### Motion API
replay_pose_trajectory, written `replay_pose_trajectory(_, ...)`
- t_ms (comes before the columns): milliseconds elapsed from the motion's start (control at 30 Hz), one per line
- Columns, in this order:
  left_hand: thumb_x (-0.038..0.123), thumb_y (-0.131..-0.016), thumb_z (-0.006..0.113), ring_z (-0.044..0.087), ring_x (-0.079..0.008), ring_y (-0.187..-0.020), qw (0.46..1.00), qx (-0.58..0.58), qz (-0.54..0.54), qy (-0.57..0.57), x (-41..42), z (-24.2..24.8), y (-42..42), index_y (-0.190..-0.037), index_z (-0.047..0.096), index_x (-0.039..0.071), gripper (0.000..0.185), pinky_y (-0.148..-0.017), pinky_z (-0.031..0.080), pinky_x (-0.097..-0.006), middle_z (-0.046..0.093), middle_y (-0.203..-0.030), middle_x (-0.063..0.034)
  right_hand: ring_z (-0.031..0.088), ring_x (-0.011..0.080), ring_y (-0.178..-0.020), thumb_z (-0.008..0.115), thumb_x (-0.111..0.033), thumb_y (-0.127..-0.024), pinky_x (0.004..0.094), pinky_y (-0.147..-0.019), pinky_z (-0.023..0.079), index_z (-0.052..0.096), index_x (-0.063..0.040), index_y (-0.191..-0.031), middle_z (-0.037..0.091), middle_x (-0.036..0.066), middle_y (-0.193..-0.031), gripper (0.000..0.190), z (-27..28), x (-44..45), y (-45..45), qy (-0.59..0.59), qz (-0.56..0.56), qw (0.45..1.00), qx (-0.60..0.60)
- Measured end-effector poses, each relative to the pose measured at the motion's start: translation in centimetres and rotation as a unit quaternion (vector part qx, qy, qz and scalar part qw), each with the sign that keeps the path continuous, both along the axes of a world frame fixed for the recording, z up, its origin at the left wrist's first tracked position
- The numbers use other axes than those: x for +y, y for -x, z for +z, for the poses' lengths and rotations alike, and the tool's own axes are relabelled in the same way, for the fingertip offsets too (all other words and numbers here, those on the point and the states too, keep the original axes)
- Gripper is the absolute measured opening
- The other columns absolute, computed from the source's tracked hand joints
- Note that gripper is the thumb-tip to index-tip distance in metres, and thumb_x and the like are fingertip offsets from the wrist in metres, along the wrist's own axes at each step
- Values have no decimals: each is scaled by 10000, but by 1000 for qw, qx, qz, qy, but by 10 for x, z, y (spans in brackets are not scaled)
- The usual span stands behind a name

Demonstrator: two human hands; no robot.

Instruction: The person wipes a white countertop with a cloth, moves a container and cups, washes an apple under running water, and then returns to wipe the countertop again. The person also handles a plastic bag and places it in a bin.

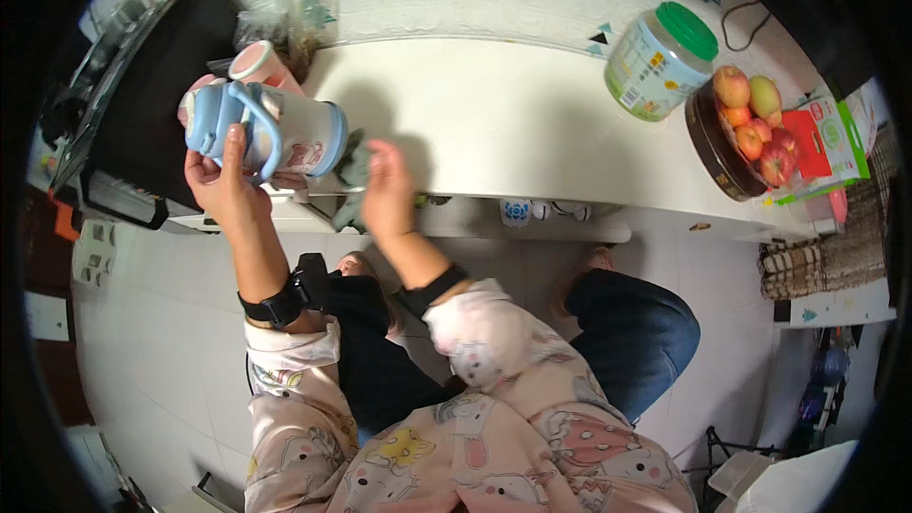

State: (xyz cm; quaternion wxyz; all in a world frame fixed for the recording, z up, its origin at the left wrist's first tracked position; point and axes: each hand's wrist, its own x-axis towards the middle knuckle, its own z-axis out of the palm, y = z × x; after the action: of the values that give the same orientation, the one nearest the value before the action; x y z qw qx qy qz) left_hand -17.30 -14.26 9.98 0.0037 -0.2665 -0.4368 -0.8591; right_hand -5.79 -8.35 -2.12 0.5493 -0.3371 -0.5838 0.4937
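My left hand (231,174) holds a blue and white lidded bottle with a blue handle (296,132), tilted on its side above the left end of the white counter. Its thumb lies over the handle side, near the blue lid. Just right of the bottle's base, my right hand (388,189) is raised, slightly blurred, with no object visible in it. A grey-green cloth (350,214) hangs at the counter edge between the two hands. Behind the bottle stands a pink cup with a pale rim (258,64), partly hidden.
Right on the white counter (491,114) are a jar with a green lid (659,60) and a dark round container (719,149) of apples and other fruit (776,160). Clear plastic bags (306,14) lie at the back left, beside a black panel (164,100). Below is an open drawer or shelf (463,228).
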Motion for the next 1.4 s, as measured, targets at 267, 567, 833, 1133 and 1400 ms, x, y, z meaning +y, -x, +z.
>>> replay_pose_trajectory(267,67,-720,750,608,-156,-867,999,-4,19,-31,-6,-3,9,-1168,381,-52,592,-612,466,-187,585,-1041,-149,398,364,-1157,474,-435,-884,441,-977,311,527,-22,-1173,460,237,-1228,507,25,121,-119,36,-89,958,-270)
replay_pose_trajectory(567,68,-745,728,597,-107,-803,1000,-11,21,-19,-9,0,6,-1176,395,-30,553,-534,420,-161,595,-998,-114,431,368,-1161,683,-305,-719,461,-979,337,547,-23,-1113,497,209,-1192,504,-15,25,-16,-327,-42,856,-398)
replay_pose_trajectory(833,48,-755,715,608,-140,-842,999,-4,-34,4,5,23,-9,-1171,412,-45,523,-658,492,-214,596,-1011,-122,541,302,-1057,580,-83,-842,385,-910,430,580,-50,-1084,580,134,-1115,244,8,22,-52,-224,74,966,-108)
replay_pose_trajectory(1133,42,-670,787,579,-200,-932,995,29,-92,22,87,56,-65,-1218,295,-91,749,-829,468,-297,560,-1056,-171,562,350,-944,524,-130,-852,401,-799,456,572,3,-1028,592,196,-1015,226,8,153,-263,-127,-309,877,-345)
replay_pose_trajectory(1400,183,-578,864,552,-219,-945,972,113,-173,115,180,52,-160,-1127,383,-63,770,-815,481,-300,529,-1048,-171,523,290,-965,493,-140,-826,378,-863,397,543,-31,-1016,556,137,-1004,225,-48,49,-54,-97,104,990,5)
